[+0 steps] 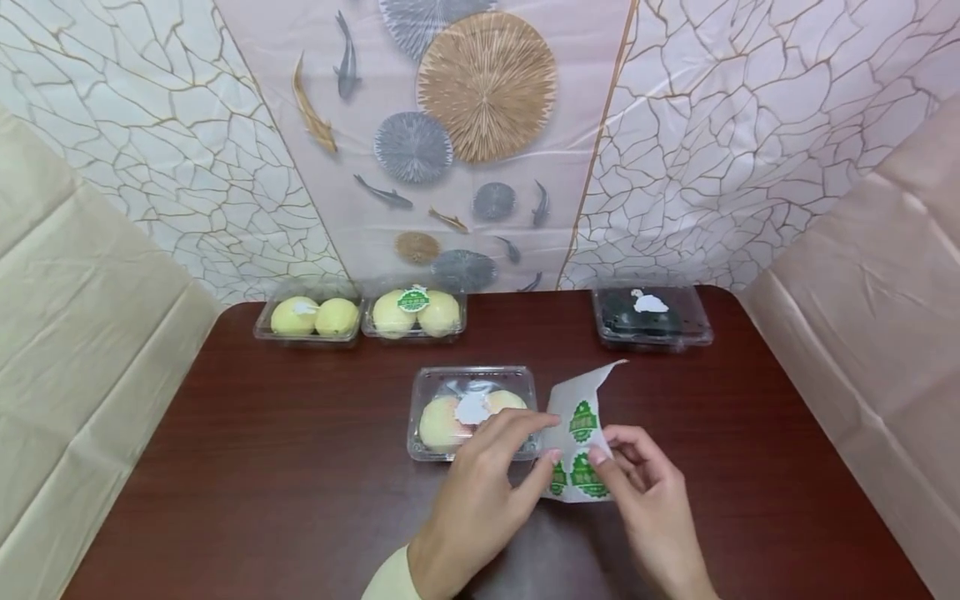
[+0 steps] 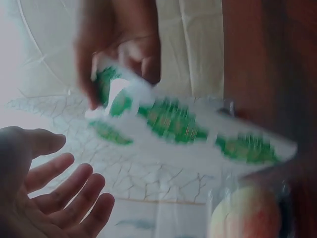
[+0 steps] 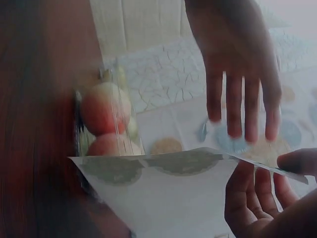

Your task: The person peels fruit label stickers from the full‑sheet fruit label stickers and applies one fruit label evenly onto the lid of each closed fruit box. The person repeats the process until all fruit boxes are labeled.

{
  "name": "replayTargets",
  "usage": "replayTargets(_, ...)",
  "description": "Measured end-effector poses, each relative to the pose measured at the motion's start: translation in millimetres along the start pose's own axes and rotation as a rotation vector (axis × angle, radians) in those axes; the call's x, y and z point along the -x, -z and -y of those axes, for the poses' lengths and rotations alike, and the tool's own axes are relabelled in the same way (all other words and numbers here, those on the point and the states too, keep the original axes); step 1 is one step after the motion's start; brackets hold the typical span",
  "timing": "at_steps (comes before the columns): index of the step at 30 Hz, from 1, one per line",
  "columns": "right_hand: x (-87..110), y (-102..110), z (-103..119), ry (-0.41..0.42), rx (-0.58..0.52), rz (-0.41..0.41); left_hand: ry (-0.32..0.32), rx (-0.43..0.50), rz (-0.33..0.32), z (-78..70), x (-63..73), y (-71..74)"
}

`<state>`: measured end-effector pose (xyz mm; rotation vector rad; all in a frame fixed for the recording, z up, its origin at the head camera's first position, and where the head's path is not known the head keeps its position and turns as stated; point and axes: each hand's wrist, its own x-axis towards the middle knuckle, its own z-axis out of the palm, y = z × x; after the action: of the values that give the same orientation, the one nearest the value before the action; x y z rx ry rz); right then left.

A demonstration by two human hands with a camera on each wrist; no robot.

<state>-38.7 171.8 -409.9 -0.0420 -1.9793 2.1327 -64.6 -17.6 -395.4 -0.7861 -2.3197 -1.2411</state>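
Note:
My right hand [image 1: 652, 500] pinches a white sheet of green labels [image 1: 566, 400] between thumb and fingers at its right edge. In the right wrist view the sheet [image 3: 173, 198] is seen from its plain back. My left hand [image 1: 483, 483] is at the sheet's left side, fingers extended; in the left wrist view this hand [image 2: 64, 198] is spread and apart from the sheet [image 2: 173, 124]. Just beyond the left hand lies a clear plastic box [image 1: 472, 372] of peaches [image 1: 441, 423], lid closed, with a white patch on top. The left hand partly hides it.
Two clear boxes with yellow fruit stand at the back left: one box [image 1: 309, 318] has a white patch, the other [image 1: 414, 315] a green label. At the back right sits a clear box [image 1: 652, 317] with dark contents. Patterned cloth walls [image 1: 480, 225] surround the brown table [image 1: 285, 467].

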Motion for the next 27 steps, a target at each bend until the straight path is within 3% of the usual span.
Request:
replayTargets(3,4.9,-7,1,0.037,0.043,0.035,0.026,0.040,0.010,0.5,-1.2,-7.0)
replayTargets(10,8.0,-13,7,0.124,0.061,0.078,-0.048,0.121,-0.036,3.8,-2.1,-11.9)
replayTargets(15,9.9,-16,10,0.150,0.108,0.069,-0.091,0.142,-0.074,6.6,-2.0,-8.3)
replayTargets(22,11.8,-20,8,0.223,0.187,-0.008,-0.154,0.124,-0.085,8.5,-1.6,-3.3)
replayTargets(27,7.4,-18,6,0.301,0.152,0.080,-0.191,0.123,-0.105,11.9,-2.0,-0.2)
